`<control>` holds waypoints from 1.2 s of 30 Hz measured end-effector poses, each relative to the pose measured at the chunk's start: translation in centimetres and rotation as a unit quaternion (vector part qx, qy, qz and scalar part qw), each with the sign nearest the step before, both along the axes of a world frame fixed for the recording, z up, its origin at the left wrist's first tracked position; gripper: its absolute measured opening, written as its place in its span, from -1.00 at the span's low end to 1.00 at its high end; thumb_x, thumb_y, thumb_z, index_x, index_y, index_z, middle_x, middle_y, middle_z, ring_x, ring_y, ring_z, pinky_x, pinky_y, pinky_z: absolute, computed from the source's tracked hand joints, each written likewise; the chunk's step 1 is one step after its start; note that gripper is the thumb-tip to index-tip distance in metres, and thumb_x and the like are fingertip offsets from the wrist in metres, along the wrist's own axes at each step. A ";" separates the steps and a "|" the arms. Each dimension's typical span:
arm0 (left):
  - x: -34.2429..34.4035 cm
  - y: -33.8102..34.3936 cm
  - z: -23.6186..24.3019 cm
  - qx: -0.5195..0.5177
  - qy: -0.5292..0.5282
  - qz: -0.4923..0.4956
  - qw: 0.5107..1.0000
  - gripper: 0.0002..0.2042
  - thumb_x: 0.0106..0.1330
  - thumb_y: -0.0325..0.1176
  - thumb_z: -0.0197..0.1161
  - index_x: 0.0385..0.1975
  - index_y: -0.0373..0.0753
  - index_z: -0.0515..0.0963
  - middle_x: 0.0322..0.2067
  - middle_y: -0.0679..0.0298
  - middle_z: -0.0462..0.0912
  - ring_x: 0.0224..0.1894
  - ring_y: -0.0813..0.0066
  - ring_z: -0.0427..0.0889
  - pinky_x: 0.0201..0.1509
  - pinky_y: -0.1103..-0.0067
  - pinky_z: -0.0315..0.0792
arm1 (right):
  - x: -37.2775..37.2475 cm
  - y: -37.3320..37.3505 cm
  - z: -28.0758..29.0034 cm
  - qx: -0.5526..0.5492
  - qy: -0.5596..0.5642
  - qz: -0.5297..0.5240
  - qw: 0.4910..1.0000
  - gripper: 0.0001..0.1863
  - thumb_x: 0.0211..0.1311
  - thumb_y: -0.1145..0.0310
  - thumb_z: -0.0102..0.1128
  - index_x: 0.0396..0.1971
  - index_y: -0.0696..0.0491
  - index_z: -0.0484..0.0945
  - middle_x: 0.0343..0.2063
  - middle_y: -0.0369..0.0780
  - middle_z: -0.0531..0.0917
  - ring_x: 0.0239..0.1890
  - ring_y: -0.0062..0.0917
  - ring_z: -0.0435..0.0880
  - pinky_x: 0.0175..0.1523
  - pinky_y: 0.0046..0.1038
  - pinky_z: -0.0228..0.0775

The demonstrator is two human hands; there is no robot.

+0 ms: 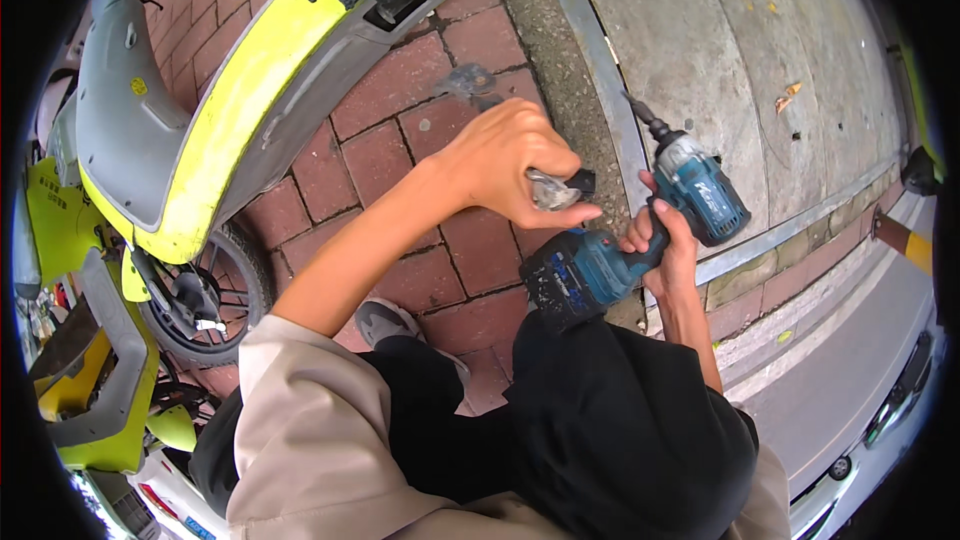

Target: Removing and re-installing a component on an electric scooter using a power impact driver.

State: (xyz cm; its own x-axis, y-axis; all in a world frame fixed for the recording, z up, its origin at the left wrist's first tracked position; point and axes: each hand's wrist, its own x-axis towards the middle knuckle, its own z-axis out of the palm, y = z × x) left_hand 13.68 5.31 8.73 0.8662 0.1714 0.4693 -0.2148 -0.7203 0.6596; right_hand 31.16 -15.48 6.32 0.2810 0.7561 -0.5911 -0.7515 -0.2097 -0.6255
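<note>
Left hand [512, 162]: curled around a clear, black-ended piece [550, 193]
Right hand [676, 252]: wrapped around a teal cordless driver [702, 196]
Bit [640, 110]: beyond the right hand
Scooter [245, 110]: yellow-grey, left of the left hand
Paving [378, 168]: red, below the left hand

We're outdoors beside a grey street [840, 325]: red brick paving [465, 250] underfoot, a yellow-and-grey scooter [255, 90] standing on it, concrete slabs [715, 55] alongside, and, at the view's bent edge, probably a car [880, 470].

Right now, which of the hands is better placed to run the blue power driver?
Likely the right hand: it grips the power driver by its handle, while the left hand holds a small clear item.
</note>
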 end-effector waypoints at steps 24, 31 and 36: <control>-10.6 -4.3 -12.2 0.174 0.492 0.172 0.835 -0.58 0.05 -0.21 0.45 -0.17 -0.31 0.53 -0.17 0.23 0.52 -0.01 0.28 0.44 -0.02 0.40 0.36 | 14.9 -10.7 -4.7 -0.048 -0.493 -0.316 0.809 -0.68 0.44 0.19 0.07 -0.31 0.19 0.49 -0.38 -0.19 0.57 -0.30 -0.47 0.54 0.00 -0.34 0.43; -9.9 -1.8 -3.9 0.005 0.342 0.128 0.931 -0.79 0.01 -0.45 0.35 -0.37 -0.39 0.57 -0.34 0.01 0.60 -0.28 0.03 0.68 -0.21 0.22 0.56 | 12.3 -11.7 -4.5 -0.130 -0.572 -0.232 0.776 -0.63 0.34 0.25 0.20 -0.12 0.31 0.53 -0.16 -0.10 0.62 -0.11 -0.44 0.57 0.11 -0.37 0.39; -6.6 -5.3 2.7 0.045 0.223 0.121 0.966 -0.87 0.02 -0.52 0.24 -0.52 -0.48 0.49 -0.44 0.00 0.53 -0.47 0.08 0.67 -0.45 0.35 0.57 | 5.7 -15.1 -5.5 -0.318 -0.611 -0.235 0.685 -0.46 0.23 0.48 0.28 0.17 0.27 0.32 -0.16 -0.17 0.55 -0.12 -0.47 0.54 0.02 -0.45 0.42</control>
State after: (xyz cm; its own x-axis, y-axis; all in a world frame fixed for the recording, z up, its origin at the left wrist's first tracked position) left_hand 7.07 0.00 11.46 0.9257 0.3695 0.0812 0.2575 -0.7725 0.5805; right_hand 36.89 -30.59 0.79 0.9846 0.1098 0.1361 0.1748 -0.6468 -0.7424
